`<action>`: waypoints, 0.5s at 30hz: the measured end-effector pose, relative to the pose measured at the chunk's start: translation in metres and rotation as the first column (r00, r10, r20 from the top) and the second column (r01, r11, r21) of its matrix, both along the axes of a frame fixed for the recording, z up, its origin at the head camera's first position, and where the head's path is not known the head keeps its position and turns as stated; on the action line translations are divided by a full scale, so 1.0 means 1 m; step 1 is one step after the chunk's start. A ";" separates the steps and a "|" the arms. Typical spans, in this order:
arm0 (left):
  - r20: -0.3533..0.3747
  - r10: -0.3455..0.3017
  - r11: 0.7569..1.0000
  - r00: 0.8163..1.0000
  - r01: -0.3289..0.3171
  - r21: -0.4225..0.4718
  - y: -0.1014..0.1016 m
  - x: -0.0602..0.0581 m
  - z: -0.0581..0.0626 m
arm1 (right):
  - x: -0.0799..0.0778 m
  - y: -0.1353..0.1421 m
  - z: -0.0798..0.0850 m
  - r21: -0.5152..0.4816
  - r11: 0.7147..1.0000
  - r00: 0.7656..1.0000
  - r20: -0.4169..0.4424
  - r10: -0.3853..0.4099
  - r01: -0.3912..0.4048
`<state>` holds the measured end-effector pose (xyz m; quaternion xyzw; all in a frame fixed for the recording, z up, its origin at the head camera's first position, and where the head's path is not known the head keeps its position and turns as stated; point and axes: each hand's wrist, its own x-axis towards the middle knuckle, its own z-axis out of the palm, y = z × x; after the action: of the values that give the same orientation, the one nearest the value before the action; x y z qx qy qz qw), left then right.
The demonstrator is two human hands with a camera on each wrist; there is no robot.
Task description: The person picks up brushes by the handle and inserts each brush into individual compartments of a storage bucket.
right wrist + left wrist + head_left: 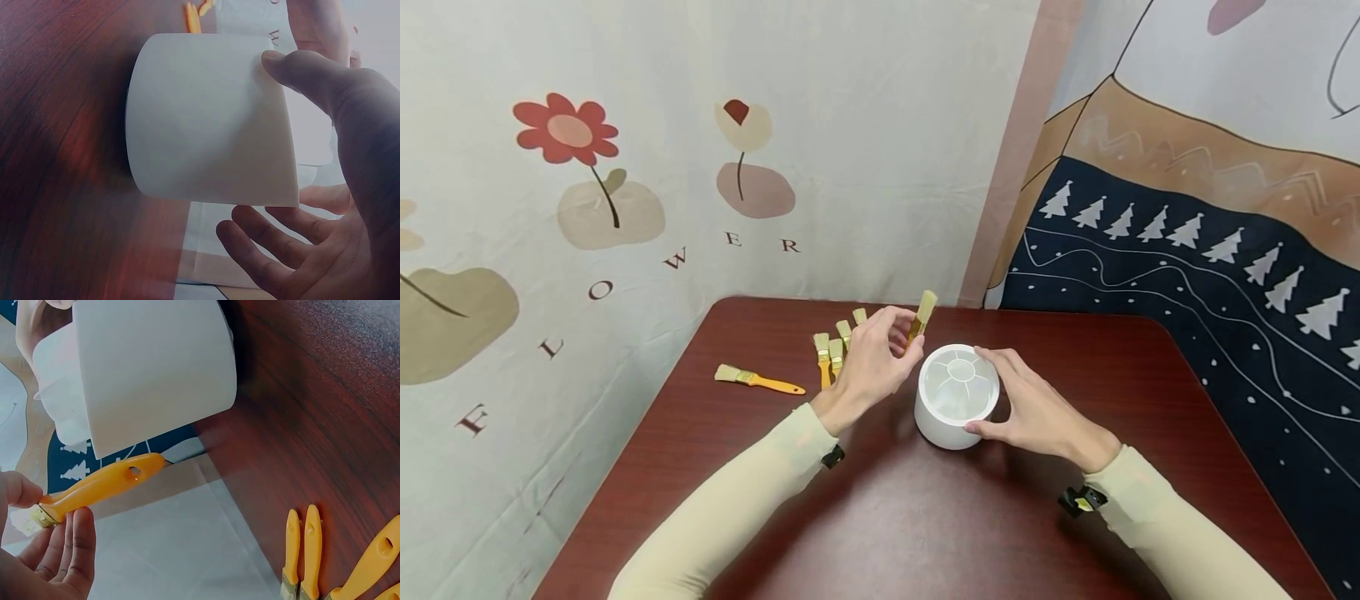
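Head view, left hand point(868, 360): thumb and fingers pinch a brush point(927, 308) near its metal band, bristles up, handle hanging down.
Right hand point(1043, 410): grasping the white container point(938, 423), thumb near the rim on the near side, fingers spread round the far side.
Held brush: in the air just beside the container, outside its wall; the left wrist view shows the handle's end well below the rim.
White container: upright on the table point(880, 517), its clear dividers point(960, 371) fanning from a round middle (the rim faces up).
Grouped brushes point(822, 354): lying just beyond the left wrist, partly hidden by that hand, so I cannot count them all.
Lone brush point(775, 385): flat on the table, left of the group, bristles pointing left.
Handle risk: brought across at this height, it would probably knock the wall and twist in the pinch.
Container risk: such a knock, with a loose right grasp, might tip it.
Sleeve risk: a low left forearm point(752, 492) could sweep the grouped brushes askew.
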<state>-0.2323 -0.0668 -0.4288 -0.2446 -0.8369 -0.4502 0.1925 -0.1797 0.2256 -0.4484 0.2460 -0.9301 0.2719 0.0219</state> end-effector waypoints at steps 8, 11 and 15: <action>-0.023 -0.009 1.000 1.000 0.009 0.020 0.000 0.004 0.002 | 0.000 0.000 0.000 -0.001 1.000 1.000 -0.023 0.005 -0.005; -0.039 -0.014 1.000 0.999 0.014 0.021 0.001 0.006 0.003 | 0.001 0.000 0.000 0.000 1.000 0.999 -0.032 0.009 -0.009; -0.068 -0.013 0.999 0.998 0.015 0.030 0.001 0.009 0.005 | 0.000 0.000 0.000 0.002 1.000 0.999 -0.034 0.008 -0.007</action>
<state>-0.2228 -0.0658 -0.4238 -0.2628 -0.8212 -0.4555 0.2214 -0.1793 0.2254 -0.4482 0.2540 -0.9289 0.2671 0.0363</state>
